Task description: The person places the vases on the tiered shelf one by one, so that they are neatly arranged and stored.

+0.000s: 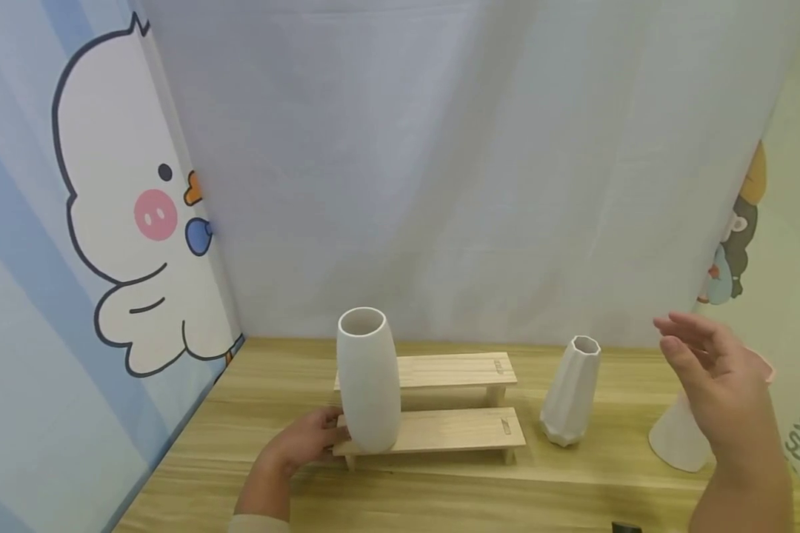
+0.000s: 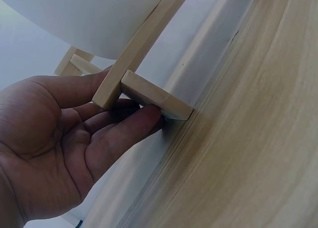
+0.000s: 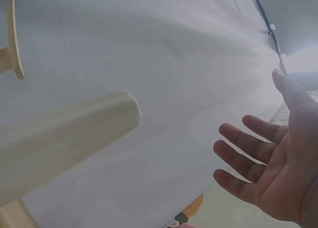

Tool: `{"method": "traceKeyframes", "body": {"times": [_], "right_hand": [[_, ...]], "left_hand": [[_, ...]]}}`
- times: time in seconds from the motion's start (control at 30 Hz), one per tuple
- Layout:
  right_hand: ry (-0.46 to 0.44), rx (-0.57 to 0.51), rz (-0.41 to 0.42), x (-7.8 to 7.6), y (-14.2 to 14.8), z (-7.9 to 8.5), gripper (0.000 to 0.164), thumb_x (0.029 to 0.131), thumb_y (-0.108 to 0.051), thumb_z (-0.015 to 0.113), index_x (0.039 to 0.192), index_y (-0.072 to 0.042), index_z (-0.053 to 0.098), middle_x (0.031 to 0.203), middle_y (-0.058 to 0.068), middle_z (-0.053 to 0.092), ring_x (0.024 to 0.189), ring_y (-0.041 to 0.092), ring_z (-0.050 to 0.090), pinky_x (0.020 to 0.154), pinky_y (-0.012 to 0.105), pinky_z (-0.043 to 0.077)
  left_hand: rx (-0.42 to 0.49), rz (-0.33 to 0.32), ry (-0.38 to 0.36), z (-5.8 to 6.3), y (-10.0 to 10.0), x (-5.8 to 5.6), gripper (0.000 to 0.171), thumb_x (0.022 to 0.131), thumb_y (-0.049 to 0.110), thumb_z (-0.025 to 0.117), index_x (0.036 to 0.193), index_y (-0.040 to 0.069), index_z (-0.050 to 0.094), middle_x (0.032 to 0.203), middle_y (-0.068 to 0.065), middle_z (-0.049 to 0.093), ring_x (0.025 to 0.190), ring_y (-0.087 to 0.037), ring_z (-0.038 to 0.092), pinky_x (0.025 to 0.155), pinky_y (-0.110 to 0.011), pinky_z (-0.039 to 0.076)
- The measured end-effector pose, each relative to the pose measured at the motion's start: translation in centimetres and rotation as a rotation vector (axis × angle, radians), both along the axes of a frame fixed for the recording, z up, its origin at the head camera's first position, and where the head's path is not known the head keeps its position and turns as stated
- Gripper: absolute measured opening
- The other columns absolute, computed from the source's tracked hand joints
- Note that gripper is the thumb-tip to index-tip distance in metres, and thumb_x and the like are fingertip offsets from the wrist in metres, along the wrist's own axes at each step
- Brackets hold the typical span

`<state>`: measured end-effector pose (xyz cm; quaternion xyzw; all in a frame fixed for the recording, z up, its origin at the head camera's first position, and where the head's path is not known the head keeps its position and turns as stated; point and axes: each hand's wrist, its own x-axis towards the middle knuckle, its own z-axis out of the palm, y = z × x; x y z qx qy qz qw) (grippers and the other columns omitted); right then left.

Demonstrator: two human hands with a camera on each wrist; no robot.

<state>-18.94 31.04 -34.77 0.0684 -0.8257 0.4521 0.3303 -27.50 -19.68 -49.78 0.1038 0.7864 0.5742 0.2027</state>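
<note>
Fingers (image 2: 124,133), left hand (image 1: 304,442): gripping the left end of the front shelf (image 1: 460,429), set on both sides of the board and at its leg.

Fingers, right hand (image 1: 727,381): loosely extended, slightly apart, holding nothing; raised toward the right side of the counter (image 1: 200,474).

Left print (image 1: 116,148): white cartoon bird, outlined in black, pink cheek; on blue cloth beyond the counter's left edge.

Tall vase (image 1: 370,385): white, smooth, round mouth; upright on the left end of the front shelf, just beside the left hand.

Front shelf: pale wood board on short legs, a dark mark near its right end; standing on the counter, left of its middle.

Rear shelf (image 1: 450,371): similar wood, marked likewise; behind the front shelf, nearer the counter's back edge, its left part covered by the tall vase.

Curtain (image 1: 407,185): pale, hanging behind the back edge.

Ribbed vase (image 1: 569,392): white, faceted, narrowing to the mouth; upright on the counter, right of both shelves, apart from them.

Black item (image 1: 627,528): cut off by the head view's lower border; kind cannot be told.

Vessel (image 1: 678,438): white, wide foot; near the counter's back right corner, upper part hidden by the right hand.

Right print (image 1: 744,229): dark cartoon figure on green cloth.
</note>
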Motion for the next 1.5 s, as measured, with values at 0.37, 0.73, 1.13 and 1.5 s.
{"method": "traceKeyframes", "body": {"times": [0.37,0.73,1.13,1.5], "right_hand": [[0.008,-0.295,-0.296,0.2,1.4,0.5,0.051,0.092,-0.021,0.067,0.139,-0.027,0.051,0.139,-0.011,0.05,0.132,0.009,0.041,0.118,0.026,0.023],[0.049,-0.281,-0.511,0.0,4.3,-0.9,0.069,0.085,-0.035,0.073,0.146,-0.029,0.043,0.15,-0.008,0.045,0.139,0.002,0.038,0.118,0.021,0.023],[-0.063,-0.359,-0.444,-0.8,6.0,-1.9,0.088,0.083,-0.035,0.077,0.154,-0.03,0.025,0.159,-0.01,0.031,0.145,0.005,0.028,0.121,0.026,0.018],[-0.255,-0.408,-0.383,-2.0,6.7,-3.2,0.101,0.086,-0.033,0.073,0.155,-0.038,0.0,0.162,-0.013,0.017,0.149,0.008,0.017,0.123,0.035,0.014]], "left_hand": [[0.008,-0.01,-0.005,0.3,0.0,0.2,0.07,0.096,0.031,0.064,0.145,-0.011,0.035,0.125,-0.016,0.063,0.106,-0.023,0.064,0.089,-0.042,0.057],[-0.01,0.008,0.006,0.1,0.2,0.1,0.072,0.094,0.034,0.066,0.144,-0.009,0.038,0.13,-0.02,0.059,0.11,-0.025,0.063,0.088,-0.043,0.057],[0.0,-0.006,0.002,0.0,0.1,-0.1,0.072,0.095,0.033,0.066,0.145,-0.009,0.037,0.13,-0.02,0.06,0.108,-0.024,0.064,0.087,-0.042,0.057],[-0.002,-0.013,0.005,0.0,0.1,-0.1,0.073,0.095,0.034,0.066,0.145,-0.01,0.036,0.134,-0.023,0.058,0.109,-0.025,0.064,0.087,-0.043,0.057]]}}
